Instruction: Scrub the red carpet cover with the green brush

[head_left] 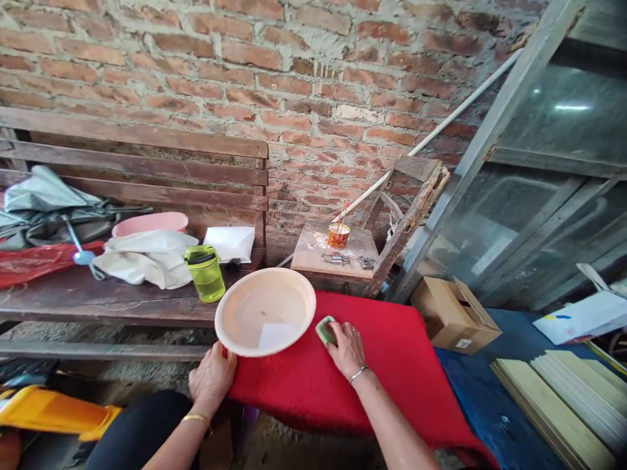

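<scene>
The near rim of the pale round plate [265,311] is gripped by the left hand [211,376], fingers closed on its edge. Just right of the plate, touching its rim, a green sponge [325,329] is held under the right hand [347,349] on the red cloth [392,365].

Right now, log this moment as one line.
left hand: holds plate rim | right hand: grips green sponge | surface: red cloth | nearby: green bottle, cardboard box

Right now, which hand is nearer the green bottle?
Left. The left hand grips the plate's near rim below the green bottle; the right hand sits farther right.
</scene>
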{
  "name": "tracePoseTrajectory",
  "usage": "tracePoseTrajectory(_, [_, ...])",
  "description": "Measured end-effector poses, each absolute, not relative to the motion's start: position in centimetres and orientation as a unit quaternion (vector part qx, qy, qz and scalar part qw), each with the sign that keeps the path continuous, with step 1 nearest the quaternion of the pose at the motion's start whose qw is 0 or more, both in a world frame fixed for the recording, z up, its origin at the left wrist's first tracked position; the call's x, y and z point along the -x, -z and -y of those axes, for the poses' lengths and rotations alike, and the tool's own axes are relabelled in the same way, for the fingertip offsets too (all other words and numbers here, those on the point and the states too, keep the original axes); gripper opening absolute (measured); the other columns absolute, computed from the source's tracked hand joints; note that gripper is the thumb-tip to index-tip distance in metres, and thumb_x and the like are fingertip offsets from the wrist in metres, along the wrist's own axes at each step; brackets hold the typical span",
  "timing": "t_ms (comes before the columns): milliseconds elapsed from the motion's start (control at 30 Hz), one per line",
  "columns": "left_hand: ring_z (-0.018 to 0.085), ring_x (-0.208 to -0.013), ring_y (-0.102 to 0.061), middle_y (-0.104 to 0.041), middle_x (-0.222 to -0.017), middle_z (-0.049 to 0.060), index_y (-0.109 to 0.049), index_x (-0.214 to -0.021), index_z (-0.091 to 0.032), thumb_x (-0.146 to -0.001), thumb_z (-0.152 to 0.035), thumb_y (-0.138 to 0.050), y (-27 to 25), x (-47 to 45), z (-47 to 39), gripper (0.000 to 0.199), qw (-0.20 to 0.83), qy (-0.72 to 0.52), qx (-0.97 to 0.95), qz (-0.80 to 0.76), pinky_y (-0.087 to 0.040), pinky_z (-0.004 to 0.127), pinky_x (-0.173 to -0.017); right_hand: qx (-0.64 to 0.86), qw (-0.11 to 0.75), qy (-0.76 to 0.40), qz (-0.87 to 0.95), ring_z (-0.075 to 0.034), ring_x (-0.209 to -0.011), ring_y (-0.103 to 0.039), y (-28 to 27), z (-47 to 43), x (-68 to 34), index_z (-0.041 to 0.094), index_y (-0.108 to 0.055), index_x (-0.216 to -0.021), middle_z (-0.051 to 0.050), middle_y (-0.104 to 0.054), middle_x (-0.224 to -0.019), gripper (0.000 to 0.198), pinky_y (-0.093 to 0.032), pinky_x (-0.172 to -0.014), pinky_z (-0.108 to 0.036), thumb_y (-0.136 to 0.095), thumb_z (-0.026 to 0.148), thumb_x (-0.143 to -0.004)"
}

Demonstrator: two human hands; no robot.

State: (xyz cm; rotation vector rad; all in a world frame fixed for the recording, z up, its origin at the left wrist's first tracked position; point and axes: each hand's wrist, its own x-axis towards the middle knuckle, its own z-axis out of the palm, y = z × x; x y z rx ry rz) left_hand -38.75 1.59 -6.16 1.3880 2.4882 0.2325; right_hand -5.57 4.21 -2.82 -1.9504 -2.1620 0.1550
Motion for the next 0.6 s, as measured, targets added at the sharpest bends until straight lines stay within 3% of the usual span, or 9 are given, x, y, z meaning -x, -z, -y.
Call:
tracePoseTrajectory(133, [0.033, -0.112, -0.067, -0.066, -0.130, 0.014, -0.057, -0.110, -0.022, -0.098, -0.038, -0.031, 6.2, 38.8, -1.6, 0.033, 0.133, -0.070, -0.474, -0.868, -0.047, 0.048, -0.093, 0.755, 0.078, -0.033, 0.650, -0.026, -0.103, -0.063, 2.1, -5.3, -4.8, 0.027, -0.061, -0.132, -0.011, -0.068, -0.109, 0.040, -0.044, -0.088, -0.034, -0.056, 0.033, -0.093])
tracePoseTrajectory(233, [0.032, -0.113, -0.067, -0.065, -0.132, 0.014, -0.056, -0.110, -0.021, -0.097, -0.036, -0.033, 6.1, 38.7, -1.6, 0.031, 0.137, -0.062, -0.468, -0.871, -0.047, 0.047, -0.093, 0.837, 0.053, -0.016, 0.545, -0.031, -0.097, -0.066, 1.2, -5.3, -12.3, 0.017, -0.058, -0.136, -0.017, -0.068, -0.106, 0.047, -0.047, -0.082, -0.038, -0.053, 0.035, -0.093])
tracePoseTrajectory(333, [0.033, -0.114, -0.067, -0.066, -0.132, 0.016, -0.057, -0.112, -0.021, -0.096, -0.037, -0.033, 6.0, 38.6, -1.6, 0.033, 0.137, -0.057, -0.465, -0.873, -0.048, 0.047, -0.093, 0.904, 0.047, 0.000, 0.426, -0.032, -0.098, -0.067, 0.5, -5.7, -15.1, 0.018, -0.055, -0.140, -0.018, -0.068, -0.109, 0.053, -0.049, -0.078, -0.038, -0.054, 0.042, -0.093])
tracePoseTrajectory(467, [0.034, -0.112, -0.068, -0.066, -0.132, 0.015, -0.058, -0.115, -0.021, -0.096, -0.041, -0.032, 5.8, 38.7, -1.3, 0.037, 0.133, -0.058, -0.461, -0.875, -0.048, 0.048, -0.094, 0.833, 0.113, -0.013, 0.541, -0.029, -0.096, -0.066, 0.3, -8.3, -9.2, 0.015, -0.059, -0.135, -0.017, -0.069, -0.104, 0.049, -0.048, -0.079, -0.036, -0.055, 0.036, -0.090])
tracePoseTrajectory(600, [0.035, -0.117, -0.066, -0.066, -0.133, 0.015, -0.059, -0.121, -0.022, -0.096, -0.043, -0.030, 5.4, 38.9, -1.1, 0.043, 0.151, -0.045, -0.446, -0.881, -0.049, 0.047, -0.095, 0.718, 0.153, -0.050, 0.677, -0.023, -0.101, -0.062, 1.0, -11.1, 1.5, 0.027, -0.061, -0.131, -0.007, -0.069, -0.109, 0.042, -0.043, -0.086, -0.031, -0.060, 0.031, -0.088])
